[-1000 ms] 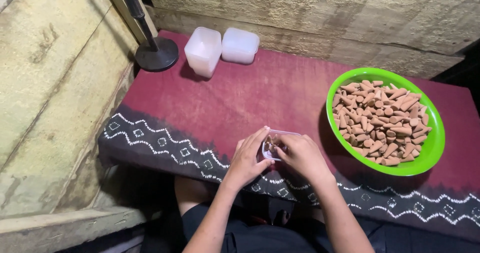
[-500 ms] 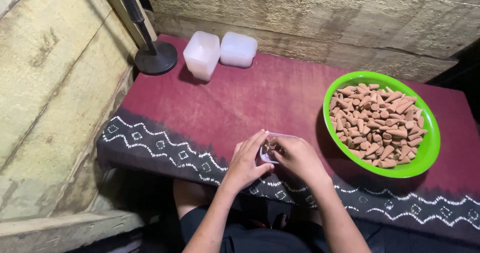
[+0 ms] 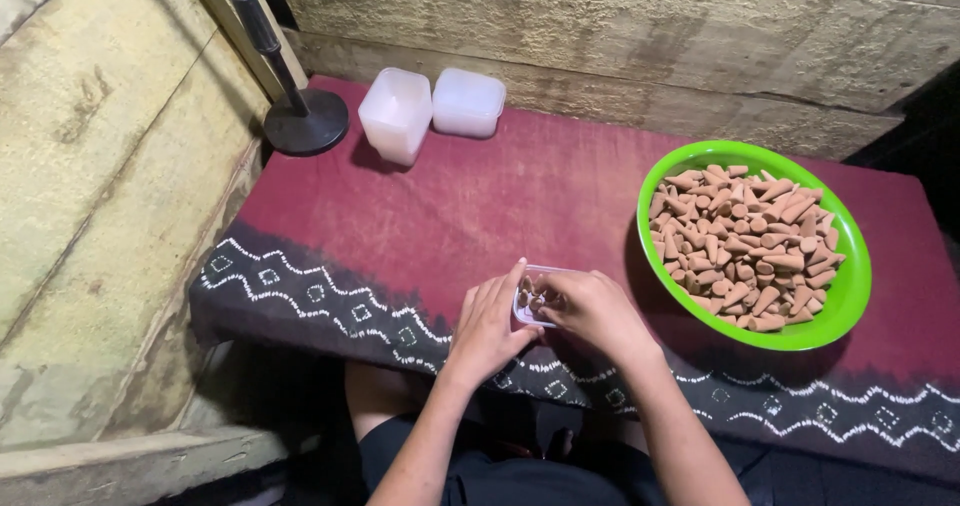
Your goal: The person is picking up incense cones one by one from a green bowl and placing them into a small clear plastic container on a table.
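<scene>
While our left hand (image 3: 487, 324) cups the near-left side of a small clear plastic box (image 3: 534, 294), fingers wrapped against its wall, our right hand (image 3: 598, 311) bends over the same box from the right, its fingertips dipped into the open top among a few brown cones (image 3: 531, 297); whether they pinch one we cannot tell, as the fingers hide it. The box sits at the near edge of a dark red cloth (image 3: 500, 196) that covers the table, just above the cloth's dark border with its white zigzag and diamond pattern (image 3: 300, 286). To the right of our hands, near but not touching them, stands a bright green bowl (image 3: 850, 296) heaped with many more brown cones (image 3: 745, 246). Far to the left, well apart from us, two more whitish plastic boxes (image 3: 432, 111) sit side by side on the cloth, the left one upright and the right one lower and flatter. Just left of them rests the round black base of a stand (image 3: 305, 123), its pole rising towards the far left corner. Rough pale walls (image 3: 90, 166) close in on the left and far sides.
</scene>
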